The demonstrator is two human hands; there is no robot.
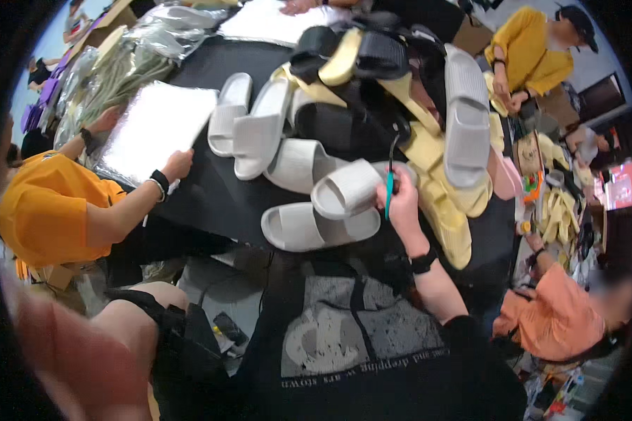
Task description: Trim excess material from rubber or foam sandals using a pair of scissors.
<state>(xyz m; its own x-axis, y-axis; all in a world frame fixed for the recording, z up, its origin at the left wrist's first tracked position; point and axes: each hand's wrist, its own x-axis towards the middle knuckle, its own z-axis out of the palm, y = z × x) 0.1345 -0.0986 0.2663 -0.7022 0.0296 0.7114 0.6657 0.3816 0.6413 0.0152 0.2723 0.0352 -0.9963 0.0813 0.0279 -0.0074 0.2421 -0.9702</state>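
My right hand (402, 208), with a black band at the wrist, is closed around a thin teal-handled tool (390, 193) whose dark tip curves upward. That hand is at the heel end of a light grey slide sandal (345, 188), which partly overlaps another grey slide (321, 228) below it. Whether the fingers also grip the sandal cannot be made out. More grey slides (298, 165) lie just behind and to the left. At the lower left, blurred skin of my raised left arm or hand (70, 351) is close to the camera; its fingers do not show.
Yellow slides (446, 224) and black slides (330, 126) are heaped on the black table (218, 203). A person in orange-yellow at left holds a white sheet-like package (158, 130). Plastic-wrapped goods (119, 77) stand behind. Other people sit to the right.
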